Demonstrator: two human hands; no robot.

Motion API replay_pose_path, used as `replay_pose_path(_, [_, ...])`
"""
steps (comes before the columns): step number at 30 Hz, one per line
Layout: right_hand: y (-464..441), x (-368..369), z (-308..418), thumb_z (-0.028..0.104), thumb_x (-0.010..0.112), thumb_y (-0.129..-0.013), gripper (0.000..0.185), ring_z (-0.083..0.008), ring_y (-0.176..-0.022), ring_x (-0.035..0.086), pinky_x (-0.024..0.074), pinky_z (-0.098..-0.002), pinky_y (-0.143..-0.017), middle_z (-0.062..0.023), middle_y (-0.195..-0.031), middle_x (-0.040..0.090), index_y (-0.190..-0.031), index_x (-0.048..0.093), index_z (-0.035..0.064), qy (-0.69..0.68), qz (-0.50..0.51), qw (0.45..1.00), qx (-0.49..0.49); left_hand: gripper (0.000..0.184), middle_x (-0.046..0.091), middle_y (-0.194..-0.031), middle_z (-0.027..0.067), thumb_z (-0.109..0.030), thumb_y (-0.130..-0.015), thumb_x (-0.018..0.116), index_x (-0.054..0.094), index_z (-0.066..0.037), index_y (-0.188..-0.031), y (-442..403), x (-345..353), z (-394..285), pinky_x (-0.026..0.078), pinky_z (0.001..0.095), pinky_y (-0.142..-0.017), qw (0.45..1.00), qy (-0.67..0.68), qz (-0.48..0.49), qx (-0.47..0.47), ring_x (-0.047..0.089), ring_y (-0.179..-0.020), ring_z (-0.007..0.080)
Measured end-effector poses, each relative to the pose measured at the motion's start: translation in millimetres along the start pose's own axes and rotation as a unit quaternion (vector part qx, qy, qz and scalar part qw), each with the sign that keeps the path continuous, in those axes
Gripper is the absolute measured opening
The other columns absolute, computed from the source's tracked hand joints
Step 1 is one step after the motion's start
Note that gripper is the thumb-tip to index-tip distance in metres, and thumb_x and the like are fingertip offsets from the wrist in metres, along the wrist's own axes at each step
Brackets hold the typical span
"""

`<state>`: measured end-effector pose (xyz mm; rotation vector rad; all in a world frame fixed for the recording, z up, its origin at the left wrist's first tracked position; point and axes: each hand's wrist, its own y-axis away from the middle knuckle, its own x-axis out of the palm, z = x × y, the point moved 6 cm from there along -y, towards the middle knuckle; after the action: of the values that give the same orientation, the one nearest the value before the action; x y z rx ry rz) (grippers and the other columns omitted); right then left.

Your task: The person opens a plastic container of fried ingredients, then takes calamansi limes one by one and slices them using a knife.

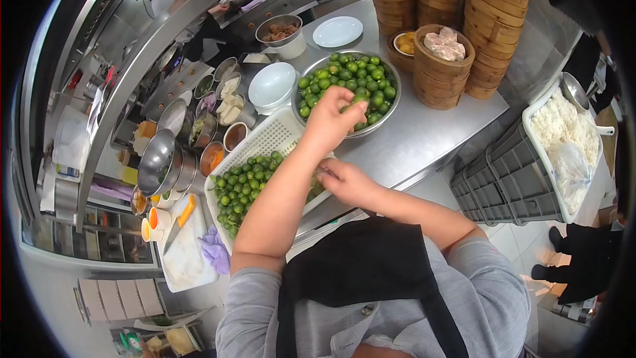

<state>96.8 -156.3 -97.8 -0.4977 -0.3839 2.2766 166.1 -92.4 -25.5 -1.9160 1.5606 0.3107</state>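
Note:
Over the steel bowl of green limes (381, 93), my left hand (334, 116) is closed, its fingers curled toward the thumb. Limes lie right by those fingertips, and what the fingers hold is too small to tell. My right hand (348, 183) is lower, beside the near right corner of the white perforated basket (273, 130). Its fingers are pressed together, and I cannot make out what is in them. More green limes (240, 189) fill the near left part of the basket, partly behind my left forearm.
Bamboo steamers (442, 69) stand behind the bowl, beside a white plate (338, 31). At left are a cutting board (187, 268) with a knife (180, 223), a purple cloth (214, 250) and steel bowls (161, 161). A grey crate (507, 172) stands right. Other people are farther off.

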Motion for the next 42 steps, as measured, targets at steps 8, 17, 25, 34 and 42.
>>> replay_pose_path(8, [10,-69,4,0.028,0.051,-0.094,0.022,-0.0064,-0.035,0.037,0.0279,-0.0222,-0.032,0.0034,-0.053,0.040,-0.098,0.054,0.0067,-0.439,-0.162,0.850,0.240,0.035,0.064,-0.086,0.0052,-0.014,-0.079,0.070,0.054,-0.002,-0.108,47,-36,-28,0.048,0.0271,-0.065,1.000,-0.020,0.007,0.006,0.058,-0.073,0.0126])
replay_pose_path(17, [-5,-62,19,0.031,0.050,-0.095,0.024,-0.0043,-0.035,0.036,0.0293,-0.0199,-0.031,0.0044,-0.055,0.042,-0.086,0.050,0.0087,-0.528,-0.039,0.813,0.244,0.037,0.061,-0.085,0.0064,-0.010,-0.074,0.071,0.061,-0.006,-0.109,62,-42,-46,0.047,0.0288,-0.069,0.996,-0.070,-0.002,0.048,0.060,-0.078,0.0171])
replay_pose_path(25, [-6,-62,34,0.023,0.049,-0.095,0.022,-0.0045,-0.036,0.037,0.0313,-0.0199,-0.034,0.0036,-0.056,0.042,-0.104,0.053,0.0033,-0.513,-0.050,0.830,0.213,0.040,0.061,-0.086,0.0039,-0.006,-0.075,0.069,0.060,-0.005,-0.113,66,-44,-42,0.047,0.0263,-0.073,0.998,-0.032,-0.011,0.058,0.058,-0.080,0.0129])
replay_pose_path(34, [-2,-78,40,0.009,0.050,-0.093,0.031,-0.0032,-0.040,0.038,0.0319,-0.0196,-0.037,0.0010,-0.068,0.052,-0.122,0.047,-0.0016,-0.373,-0.097,0.918,0.092,0.042,0.064,-0.095,0.0027,0.001,-0.076,0.064,0.055,-0.005,-0.116,63,-30,-37,0.047,0.0246,-0.078,0.996,0.080,0.021,-0.027,0.059,-0.087,0.0096])
replay_pose_path(42, [-3,-90,29,0.008,0.049,-0.093,0.029,-0.0034,-0.039,0.037,0.0314,-0.0198,-0.036,0.0018,-0.064,0.051,-0.121,0.048,-0.0004,-0.378,-0.119,0.913,0.092,0.041,0.063,-0.093,0.0034,0.002,-0.075,0.065,0.056,-0.005,-0.114,49,-17,-37,0.046,0.0249,-0.079,0.998,0.052,0.019,-0.006,0.059,-0.089,0.0110])
